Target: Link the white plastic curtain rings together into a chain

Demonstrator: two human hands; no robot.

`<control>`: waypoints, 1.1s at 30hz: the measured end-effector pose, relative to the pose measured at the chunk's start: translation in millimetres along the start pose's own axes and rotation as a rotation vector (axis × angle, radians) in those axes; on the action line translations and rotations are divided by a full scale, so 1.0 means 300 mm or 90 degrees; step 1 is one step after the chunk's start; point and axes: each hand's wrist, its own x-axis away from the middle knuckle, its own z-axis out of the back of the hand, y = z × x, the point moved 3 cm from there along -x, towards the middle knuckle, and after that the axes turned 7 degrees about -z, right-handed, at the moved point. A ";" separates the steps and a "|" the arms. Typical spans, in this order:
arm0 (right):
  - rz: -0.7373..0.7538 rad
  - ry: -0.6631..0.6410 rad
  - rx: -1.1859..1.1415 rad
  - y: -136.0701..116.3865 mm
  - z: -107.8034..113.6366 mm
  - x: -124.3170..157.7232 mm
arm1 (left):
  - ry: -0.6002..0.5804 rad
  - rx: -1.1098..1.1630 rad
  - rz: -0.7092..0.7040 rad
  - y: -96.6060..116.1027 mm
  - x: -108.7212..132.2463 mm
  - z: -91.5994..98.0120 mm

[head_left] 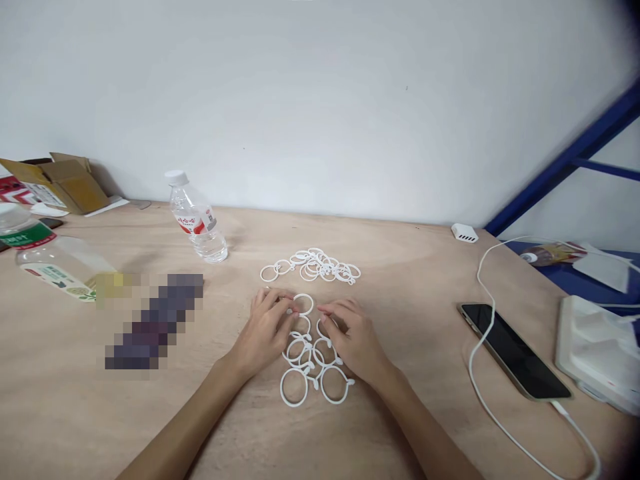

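Observation:
White plastic curtain rings with small eyelets lie in two rough columns between my hands, such as the front left ring (281, 388) and the front right ring (334, 403). My left hand (270, 325) has its thumb and index finger closed at the left edge of the farthest ring (313, 305). Curled over the right column, my right hand (353, 333) pinches at the top of a ring (319, 328) that it partly covers. Beyond both hands sits a loose heap of more curtain rings (327, 269).
A clear water bottle (197, 223) and a larger bottle (50, 257) stand at left, near an open cardboard box (75, 183). On the right lie a phone (517, 350), its white cable (473, 373), a white charger block (464, 233) and a white plastic tray (595, 353).

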 end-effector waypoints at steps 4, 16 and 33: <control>-0.005 -0.031 0.042 0.002 -0.012 0.004 | 0.031 0.074 -0.017 0.018 -0.006 0.014; -0.065 -0.044 -0.096 -0.003 -0.014 0.016 | 0.043 0.114 -0.046 0.044 0.001 0.022; -0.138 -0.118 -0.261 -0.062 -0.059 0.042 | 0.120 0.326 0.162 0.055 -0.003 0.004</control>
